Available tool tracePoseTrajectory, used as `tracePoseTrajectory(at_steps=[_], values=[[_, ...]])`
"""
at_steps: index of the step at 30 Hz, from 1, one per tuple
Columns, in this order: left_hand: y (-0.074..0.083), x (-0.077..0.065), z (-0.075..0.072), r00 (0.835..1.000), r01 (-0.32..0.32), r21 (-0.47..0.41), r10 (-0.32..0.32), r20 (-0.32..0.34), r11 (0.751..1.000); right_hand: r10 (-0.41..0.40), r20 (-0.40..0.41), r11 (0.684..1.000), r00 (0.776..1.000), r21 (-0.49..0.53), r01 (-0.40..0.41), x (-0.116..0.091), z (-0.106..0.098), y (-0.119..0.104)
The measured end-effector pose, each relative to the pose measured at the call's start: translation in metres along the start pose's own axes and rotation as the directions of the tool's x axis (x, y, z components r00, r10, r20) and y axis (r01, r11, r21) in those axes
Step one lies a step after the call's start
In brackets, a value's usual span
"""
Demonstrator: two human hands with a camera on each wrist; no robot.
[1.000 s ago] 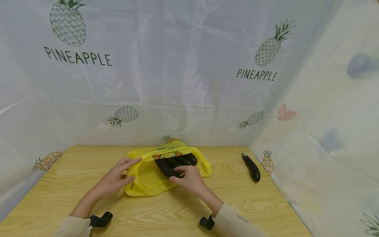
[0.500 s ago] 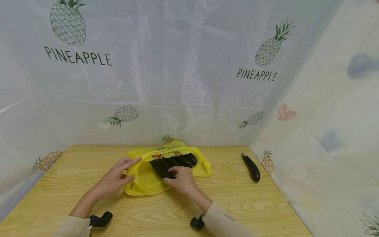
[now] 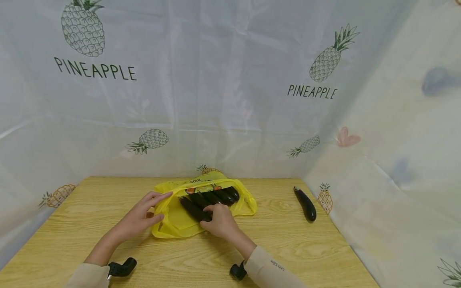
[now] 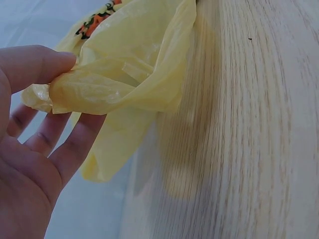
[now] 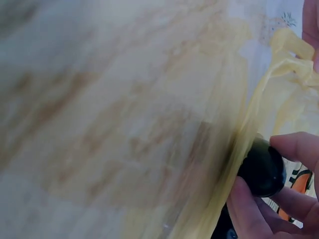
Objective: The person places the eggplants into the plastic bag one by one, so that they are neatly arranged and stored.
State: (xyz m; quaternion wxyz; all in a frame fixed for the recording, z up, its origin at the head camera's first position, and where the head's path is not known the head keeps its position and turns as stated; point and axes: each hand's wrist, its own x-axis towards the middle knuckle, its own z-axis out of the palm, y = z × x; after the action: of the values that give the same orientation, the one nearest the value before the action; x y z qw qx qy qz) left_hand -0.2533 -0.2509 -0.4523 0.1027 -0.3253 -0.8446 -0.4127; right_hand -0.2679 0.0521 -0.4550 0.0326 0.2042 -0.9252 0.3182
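A yellow plastic bag (image 3: 175, 221) lies on its side on the table, its mouth facing me. My left hand (image 3: 141, 215) pinches the left edge of the mouth; in the left wrist view the thumb lies over the plastic (image 4: 99, 92) and the fingers are behind it. At the mouth, my right hand (image 3: 220, 221) grips the near end of an eggplant (image 3: 192, 208). In the right wrist view, fingers and thumb surround its rounded dark end (image 5: 264, 172). Several more eggplants (image 3: 225, 197) lie side by side inside, partly hidden by the bag's upper side.
One more eggplant (image 3: 306, 205) lies on the wooden table (image 3: 281, 240) near its right edge, outside the bag. A pale curtain printed with pineapples (image 3: 223, 100) hangs behind the table and along both sides. Black wrist devices (image 3: 123, 267) sit by both sleeves.
My right hand has moved left and slightly toward me with the eggplant, whose stem end now shows, apart from the others. The left hand has stayed at the bag's edge.
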Motion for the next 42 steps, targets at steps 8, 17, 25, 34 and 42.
tracePoseTrajectory(at_steps=[8,17,25,34,42], values=[[-0.002,-0.001,0.001,1.0,-0.007,0.001,0.007,-0.005,1.0,-0.002,0.015,0.999,1.0,-0.05,0.003,0.001,0.0,-0.005],[-0.003,-0.001,0.001,1.0,-0.02,0.007,0.02,-0.005,1.0,0.011,-0.025,0.999,1.0,-0.053,-0.012,0.012,0.011,-0.01],[-0.001,0.0,0.0,0.999,-0.032,-0.002,0.032,-0.008,0.999,0.019,-0.086,0.994,0.996,-0.11,-0.028,0.023,0.021,-0.015],[-0.002,0.0,0.001,1.0,-0.018,0.009,0.018,-0.005,1.0,0.021,-0.13,0.993,0.991,-0.115,-0.036,0.027,0.026,-0.018],[-0.004,0.001,0.001,1.0,0.005,0.008,-0.005,0.002,1.0,0.054,-0.109,0.996,0.993,-0.063,-0.061,0.028,0.026,-0.016]])
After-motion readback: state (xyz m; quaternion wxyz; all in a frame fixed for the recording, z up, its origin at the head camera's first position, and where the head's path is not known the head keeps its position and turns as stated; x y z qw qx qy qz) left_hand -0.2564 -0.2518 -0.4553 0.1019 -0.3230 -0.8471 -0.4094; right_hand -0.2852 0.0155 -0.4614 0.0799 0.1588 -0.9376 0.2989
